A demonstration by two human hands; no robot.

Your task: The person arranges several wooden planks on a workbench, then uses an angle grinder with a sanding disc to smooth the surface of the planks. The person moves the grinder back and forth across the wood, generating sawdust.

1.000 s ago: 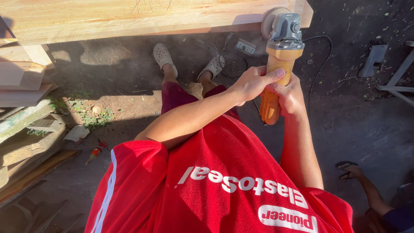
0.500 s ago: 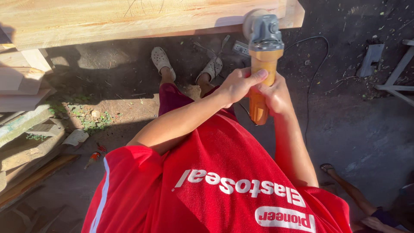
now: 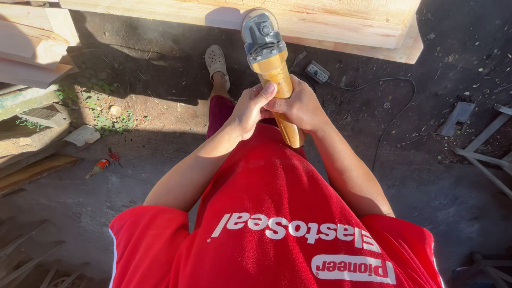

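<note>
Around the yellow body of the angle grinder [image 3: 273, 74] both my hands are clenched: my left hand [image 3: 249, 109] wraps it from the left with the thumb laid up along the barrel, and my right hand [image 3: 300, 106] clamps it from the right just beside the other, the two touching. I hold the tool upright in front of my red shirt [image 3: 277, 224], its grey head and round guard pointing away from me toward the long pale timber beam [image 3: 330, 21] at the far side. Its disc sits at the beam's near edge; whether it touches the wood I cannot tell. I judge the step in hand to be working that near edge with the disc, and the next move calls for a firm two-handed hold, the guard kept level, and a slow, even pass along the wood. The grinder looks dusty, its barrel narrowing toward its tail end under my palms. Farther right on the dirt floor [image 3: 160, 149] a black cord [image 3: 394, 101] runs to a small socket block [image 3: 318, 71]. Far left of my hands is my shoe [image 3: 216, 60]; off left lie stacked planks [image 3: 32, 48].
</note>
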